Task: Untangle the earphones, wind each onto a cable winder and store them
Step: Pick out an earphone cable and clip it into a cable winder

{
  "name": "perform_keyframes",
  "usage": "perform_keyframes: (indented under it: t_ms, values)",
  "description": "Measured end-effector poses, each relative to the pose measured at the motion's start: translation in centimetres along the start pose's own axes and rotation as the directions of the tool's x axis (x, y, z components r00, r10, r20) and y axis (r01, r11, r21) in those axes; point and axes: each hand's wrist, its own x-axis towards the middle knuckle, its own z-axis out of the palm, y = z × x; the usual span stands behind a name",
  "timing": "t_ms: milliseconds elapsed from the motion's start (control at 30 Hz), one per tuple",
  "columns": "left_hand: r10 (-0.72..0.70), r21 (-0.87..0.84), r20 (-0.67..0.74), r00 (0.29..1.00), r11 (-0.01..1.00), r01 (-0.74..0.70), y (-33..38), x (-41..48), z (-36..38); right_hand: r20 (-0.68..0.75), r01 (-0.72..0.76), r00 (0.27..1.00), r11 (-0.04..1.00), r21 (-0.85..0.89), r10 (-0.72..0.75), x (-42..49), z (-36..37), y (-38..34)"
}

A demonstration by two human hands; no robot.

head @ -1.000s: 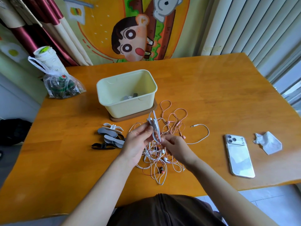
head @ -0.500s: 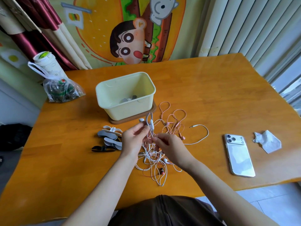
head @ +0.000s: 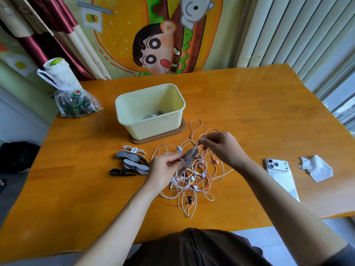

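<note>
A tangle of white and pink earphones (head: 192, 181) lies on the orange table (head: 249, 116) in front of me. My left hand (head: 163, 169) grips a grey cable winder (head: 189, 159) above the tangle. My right hand (head: 222, 146) pinches the winder's upper tip and a cable near it. A pile of spare grey, white and black winders (head: 130, 160) sits left of my left hand. The pale yellow storage bin (head: 149, 112) stands on a brown coaster behind the tangle, with a wound set inside it.
A phone (head: 280, 175) lies face down at the right, with a crumpled tissue (head: 317, 167) beyond it. A plastic bag with a white bottle (head: 73, 100) stands at the table's back left corner. Curtains and blinds hang behind the table.
My right hand rose from the tangle's middle up and to the right, to the winder's upper tip. The winder has tilted from upright to a slant in my left hand.
</note>
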Motion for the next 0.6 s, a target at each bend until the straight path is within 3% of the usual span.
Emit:
perform_keyframes:
  t_ms: [200, 267, 433, 500, 600]
  values:
    - [-0.043, -0.121, 0.069, 0.997, 0.991, 0.051, 0.2, -0.7, -0.6, -0.048, -0.029, 0.998, 0.999, 0.019, 0.03, 0.0, 0.6, 0.8]
    - [-0.072, -0.246, 0.143, 0.987, 0.963, 0.106, 0.8, -1.0, -0.6, -0.071, -0.03, 0.997, 0.999, 0.028, 0.032, 0.0, 0.8, 0.9]
    - [-0.122, -0.664, 0.246, 0.961, 0.701, 0.259, 2.6, -0.7, -0.3, -0.108, -0.004, 0.994, 0.999, 0.053, 0.01, -0.3, 1.3, 0.2]
    - [-0.14, -0.743, 0.217, 0.966, 0.618, 0.256, 3.0, -0.2, -0.5, -0.071, -0.007, 0.997, 0.998, 0.069, 0.012, -0.6, 1.9, -0.1]
    - [-0.171, -0.791, 0.146, 0.974, 0.571, 0.219, 3.3, 0.5, -0.8, -0.005, -0.027, 1.0, 0.994, 0.105, 0.027, -1.2, 3.0, -0.1]
